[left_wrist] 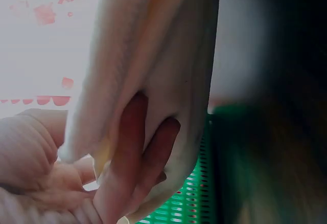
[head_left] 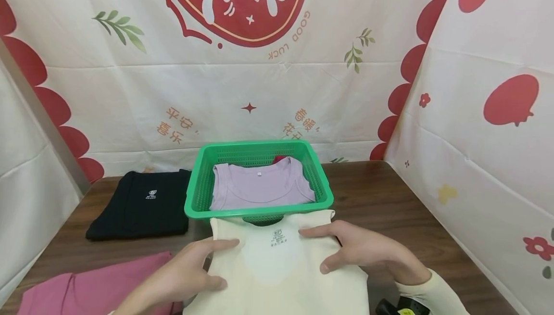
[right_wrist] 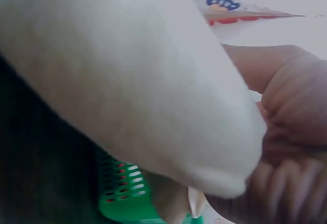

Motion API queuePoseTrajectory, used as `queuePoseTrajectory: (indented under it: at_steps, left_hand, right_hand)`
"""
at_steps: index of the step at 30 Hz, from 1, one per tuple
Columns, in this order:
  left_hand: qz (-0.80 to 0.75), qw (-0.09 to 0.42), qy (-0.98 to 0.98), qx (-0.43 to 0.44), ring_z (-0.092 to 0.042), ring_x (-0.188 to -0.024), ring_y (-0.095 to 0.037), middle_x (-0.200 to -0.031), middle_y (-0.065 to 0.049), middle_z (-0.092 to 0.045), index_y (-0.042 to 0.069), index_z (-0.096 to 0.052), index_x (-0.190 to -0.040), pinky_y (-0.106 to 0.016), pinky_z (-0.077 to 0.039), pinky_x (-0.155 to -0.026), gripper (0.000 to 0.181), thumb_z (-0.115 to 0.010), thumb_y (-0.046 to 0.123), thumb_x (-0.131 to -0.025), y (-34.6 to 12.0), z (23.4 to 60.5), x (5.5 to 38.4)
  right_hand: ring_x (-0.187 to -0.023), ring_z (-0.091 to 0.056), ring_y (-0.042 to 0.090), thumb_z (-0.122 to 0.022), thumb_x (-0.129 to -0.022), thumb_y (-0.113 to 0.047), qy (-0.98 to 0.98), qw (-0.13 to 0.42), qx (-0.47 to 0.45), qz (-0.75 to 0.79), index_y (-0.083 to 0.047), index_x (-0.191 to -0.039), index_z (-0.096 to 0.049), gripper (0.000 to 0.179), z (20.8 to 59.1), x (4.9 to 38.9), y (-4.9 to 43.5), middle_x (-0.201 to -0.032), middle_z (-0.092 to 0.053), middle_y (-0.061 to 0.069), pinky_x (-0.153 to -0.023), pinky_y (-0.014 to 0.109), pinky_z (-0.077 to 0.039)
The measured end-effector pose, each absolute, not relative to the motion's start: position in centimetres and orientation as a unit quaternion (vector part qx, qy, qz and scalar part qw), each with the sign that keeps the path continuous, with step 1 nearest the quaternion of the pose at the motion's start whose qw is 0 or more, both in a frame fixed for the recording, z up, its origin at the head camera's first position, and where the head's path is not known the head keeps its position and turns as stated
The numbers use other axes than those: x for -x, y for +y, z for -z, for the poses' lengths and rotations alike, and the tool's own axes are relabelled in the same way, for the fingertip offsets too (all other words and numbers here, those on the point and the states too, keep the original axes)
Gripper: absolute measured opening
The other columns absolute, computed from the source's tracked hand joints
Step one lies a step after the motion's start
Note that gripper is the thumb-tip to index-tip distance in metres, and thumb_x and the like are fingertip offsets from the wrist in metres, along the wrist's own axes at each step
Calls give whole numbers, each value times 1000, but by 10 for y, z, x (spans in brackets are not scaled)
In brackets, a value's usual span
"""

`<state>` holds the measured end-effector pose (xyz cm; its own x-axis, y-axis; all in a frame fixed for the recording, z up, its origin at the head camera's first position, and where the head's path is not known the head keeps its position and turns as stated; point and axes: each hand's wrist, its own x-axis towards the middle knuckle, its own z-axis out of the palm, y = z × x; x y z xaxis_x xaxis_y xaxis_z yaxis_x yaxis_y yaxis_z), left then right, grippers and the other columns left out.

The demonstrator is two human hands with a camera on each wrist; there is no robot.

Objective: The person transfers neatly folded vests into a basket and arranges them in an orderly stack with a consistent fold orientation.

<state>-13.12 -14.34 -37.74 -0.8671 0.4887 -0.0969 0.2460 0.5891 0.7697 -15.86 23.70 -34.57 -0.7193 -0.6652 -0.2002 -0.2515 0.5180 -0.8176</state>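
A folded cream top [head_left: 281,276], with dark print inside its neckline, is held up in front of the basket. My left hand [head_left: 188,271] grips its left side, thumb and forefinger on the upper face; in the left wrist view, other fingers press into the cloth [left_wrist: 173,81] from beneath. My right hand [head_left: 359,245] grips the right side in a like way. The cloth [right_wrist: 143,81] hides most of its fingers in the right wrist view. Just beyond the top's neckline, a green basket [head_left: 259,145] holds a folded lavender tank top [head_left: 259,190].
A folded black garment [head_left: 138,209] lies left of the basket, and a pink garment [head_left: 99,279] lies nearer at the left. Something red [head_left: 278,159] shows behind the lavender tank top. Printed cloth [head_left: 233,89] hangs behind and beside the brown wooden table [head_left: 359,185].
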Motion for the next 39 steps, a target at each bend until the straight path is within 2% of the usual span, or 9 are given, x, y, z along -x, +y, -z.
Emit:
queuePoseTrajectory:
  at_steps: [6,10,16,20,23,27,30,34,39]
  left_hand:
    - [-407,139,879,-206,-52,-136,-29,-148,-4,-59,29,-61,-144,-52,-50,-104,74,-89,18,-77,-145,366,125]
    - [-410,126,878,-211,-53,-133,-26,-147,-2,-59,32,-60,-145,-33,-51,-101,73,-88,22,-78,-147,359,122]
    - [-436,120,867,-209,-51,-134,-29,-148,-3,-59,35,-59,-145,-20,-50,-94,72,-88,24,-80,-153,350,120]
    - [-455,134,856,-206,-48,-136,-33,-151,-8,-55,35,-58,-145,-21,-53,-90,71,-88,23,-81,-156,346,119]
    - [-487,145,835,-211,-48,-133,-37,-154,-17,-50,29,-57,-148,-27,-60,-84,72,-86,18,-83,-158,344,117]
    - [-525,144,811,-213,-53,-127,-40,-156,-24,-43,23,-54,-151,-35,-64,-76,73,-84,13,-85,-160,340,116]
    - [-534,128,811,-201,-58,-121,-38,-153,-24,-46,24,-54,-151,-35,-64,-74,72,-83,13,-86,-162,337,118]
    - [-538,107,815,-188,-62,-115,-34,-150,-23,-50,24,-55,-150,-33,-64,-73,70,-82,12,-86,-164,336,122]
    - [-553,93,806,-191,-65,-113,-35,-150,-25,-48,19,-55,-150,-34,-63,-73,68,-80,8,-87,-166,341,129]
  right_hand:
    - [-111,-66,2,-81,-89,-22,808,262,298,436,-7,-153,-51,72,331,151,244,-148,-58,17,-89,23,-57]
    - [-109,-69,6,-79,-91,-20,794,273,288,460,-6,-154,-48,72,324,148,248,-147,-56,21,-86,28,-60]
    - [-104,-75,15,-76,-93,-13,771,287,282,493,-2,-156,-43,72,319,146,254,-139,-60,26,-83,35,-63]
    - [-105,-73,11,-76,-93,-14,783,268,289,480,-5,-156,-44,72,315,142,257,-140,-62,22,-85,31,-62]
    - [-110,-70,7,-76,-93,-17,797,247,292,467,-7,-157,-44,72,311,138,258,-144,-61,17,-88,26,-59]
    - [-107,-72,10,-74,-94,-15,794,233,296,477,-6,-158,-41,73,306,135,259,-140,-63,19,-86,29,-61]
    - [-103,-75,14,-74,-95,-13,796,218,288,486,-7,-158,-41,72,305,135,259,-138,-64,22,-82,34,-63]
    - [-107,-72,12,-77,-92,-15,813,193,259,485,-12,-157,-46,71,307,138,256,-148,-55,23,-81,36,-63]
    - [-113,-66,4,-81,-89,-20,836,150,240,470,-16,-154,-51,72,315,145,251,-153,-51,21,-83,32,-62]
